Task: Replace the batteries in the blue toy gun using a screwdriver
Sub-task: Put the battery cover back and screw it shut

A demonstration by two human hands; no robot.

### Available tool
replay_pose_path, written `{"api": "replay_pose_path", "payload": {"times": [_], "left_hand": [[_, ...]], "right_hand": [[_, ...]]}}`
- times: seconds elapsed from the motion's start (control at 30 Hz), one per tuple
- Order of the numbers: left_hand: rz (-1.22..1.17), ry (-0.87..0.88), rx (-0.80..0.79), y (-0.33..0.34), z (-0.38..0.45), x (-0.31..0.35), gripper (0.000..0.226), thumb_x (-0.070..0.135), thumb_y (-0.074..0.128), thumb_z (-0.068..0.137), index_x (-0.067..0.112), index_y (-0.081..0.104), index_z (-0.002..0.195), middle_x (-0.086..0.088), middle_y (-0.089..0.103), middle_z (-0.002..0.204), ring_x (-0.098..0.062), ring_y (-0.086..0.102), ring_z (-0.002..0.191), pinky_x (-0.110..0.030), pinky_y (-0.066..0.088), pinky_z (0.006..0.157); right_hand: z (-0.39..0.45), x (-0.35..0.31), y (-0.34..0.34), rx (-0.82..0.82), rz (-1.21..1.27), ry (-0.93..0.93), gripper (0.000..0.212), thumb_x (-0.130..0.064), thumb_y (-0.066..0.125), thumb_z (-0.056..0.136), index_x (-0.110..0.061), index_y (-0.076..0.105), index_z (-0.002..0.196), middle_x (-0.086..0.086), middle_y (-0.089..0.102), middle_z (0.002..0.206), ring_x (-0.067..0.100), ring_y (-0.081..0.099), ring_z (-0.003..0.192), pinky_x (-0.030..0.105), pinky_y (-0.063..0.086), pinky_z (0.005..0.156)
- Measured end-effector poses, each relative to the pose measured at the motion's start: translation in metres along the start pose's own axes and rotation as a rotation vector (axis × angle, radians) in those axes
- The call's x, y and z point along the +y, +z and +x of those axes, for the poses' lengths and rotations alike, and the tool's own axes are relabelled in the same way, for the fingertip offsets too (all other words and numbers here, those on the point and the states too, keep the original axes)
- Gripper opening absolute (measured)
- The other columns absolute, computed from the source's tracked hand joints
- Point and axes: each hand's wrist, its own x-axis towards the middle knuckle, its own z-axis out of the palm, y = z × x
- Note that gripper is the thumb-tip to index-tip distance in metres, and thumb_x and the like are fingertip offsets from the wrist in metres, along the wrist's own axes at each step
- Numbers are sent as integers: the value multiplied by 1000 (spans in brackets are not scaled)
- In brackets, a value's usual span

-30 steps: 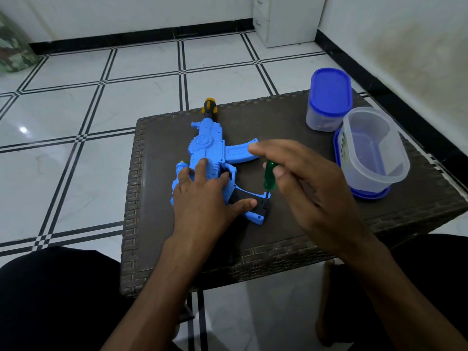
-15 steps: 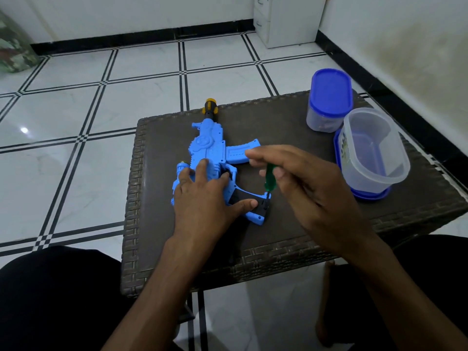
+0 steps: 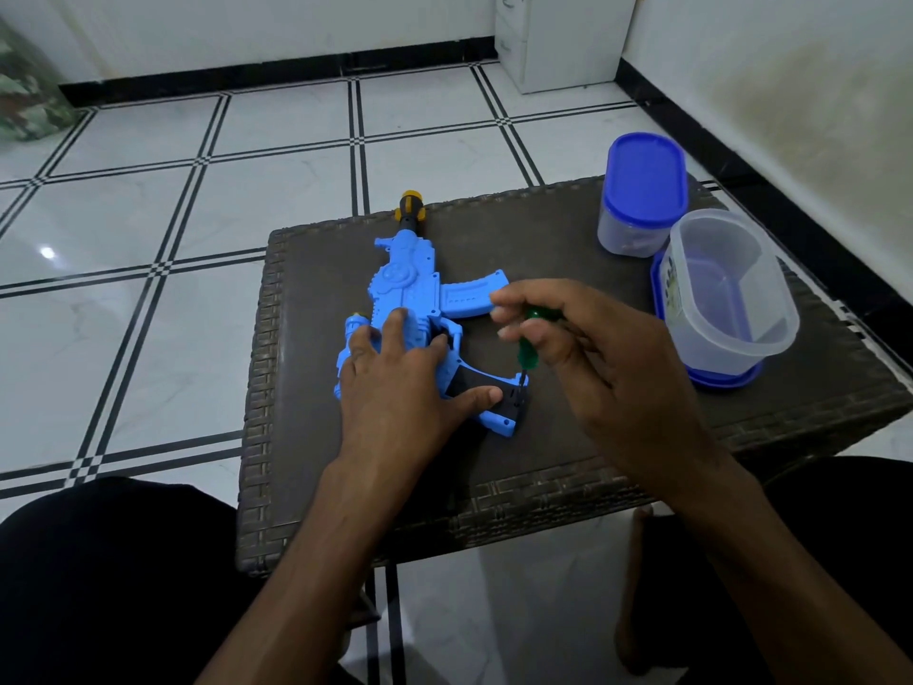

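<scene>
- We see the blue toy gun flat on the table, under our left hand, fingers spread, pressing it.
- Our right hand pinches the green screwdriver, tip at the grip.

Table: dark woven top, low, on a white tiled floor with black lines.
Gun: blue, lies flat on the table, yellow-and-black muzzle at the far edge, black grip toward the person.
Left hand: flat on the gun's rear body, fingers spread, thumb resting on the grip.
Right hand: pinches the screwdriver.
Screwdriver: green handle, near upright, tip at the grip's lower end.
Tub: clear, open, stands on a blue lid, table's right side.
Jar: blue lid on, just behind the tub.
Cabinet: white, far wall.
</scene>
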Motion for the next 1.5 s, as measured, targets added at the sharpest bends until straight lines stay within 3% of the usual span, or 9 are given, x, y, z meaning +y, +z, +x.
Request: {"api": "replay_pose_path", "payload": {"times": [0.07,0.17,0.33,0.6,0.8,1.07,1.13,1.27,1.5], "left_hand": [[-1,1,-2,-1,-1,1,77,78,51,73,35,50,137,-2,15,158,-36,15,141,-49,26,111],[-4,3,-1,-1,-1,0,76,79,51,72,36,51,136,-2,15,158,-36,15,140,-49,28,110],[-19,-2,1,-1,0,2,77,78,53,72,35,51,135,-2,16,158,-37,16,139,-49,27,110],[-12,-4,-6,0,0,0,77,78,51,73,36,50,137,-1,13,159,-36,14,141,-49,26,110],[-6,4,15,0,0,0,77,79,51,72,35,52,135,-2,17,158,-36,17,139,-47,28,109],[0,1,5,0,-1,-1,78,79,50,73,35,50,137,-1,15,159,-36,15,140,-48,26,111],[-2,-2,6,0,-1,0,78,79,51,73,36,49,137,-2,14,159,-37,15,140,-48,27,110],[-9,-6,3,-2,-2,1,77,78,52,73,35,51,136,-1,14,159,-36,16,141,-48,27,110],[9,-4,0,-2,-2,2,76,78,50,73,35,50,137,-1,14,159,-36,15,141,-48,27,110]], "right_hand": [[2,3,-1,-7,-36,-23,25,-3,58,96,-8,64,120,3,67,103,14,65,94,33,54,80],[3,5,-1,-11,-115,-62,23,-13,59,96,-8,67,117,1,63,101,5,59,91,23,50,79],[-1,-1,-2,-73,30,8,37,-1,43,99,-4,55,133,4,62,125,14,58,118,34,49,97],[0,2,-1,-65,-87,-34,26,-6,64,92,-10,67,118,1,63,101,11,62,91,29,52,78],[-1,-2,-5,-84,18,-16,36,3,46,96,-2,58,130,5,63,125,12,59,118,32,48,99],[1,2,-4,-67,-93,-41,25,-7,62,94,-11,67,118,4,65,103,13,62,95,30,53,79],[1,0,-4,-63,-79,-41,28,-12,60,95,-10,64,123,3,64,108,12,62,100,28,52,84],[0,-1,-6,-71,6,-41,35,1,50,96,-2,58,130,4,65,122,11,60,116,30,50,98],[1,2,-6,-51,-70,-60,24,1,64,91,-9,69,113,5,67,103,12,64,95,30,52,81]]}}
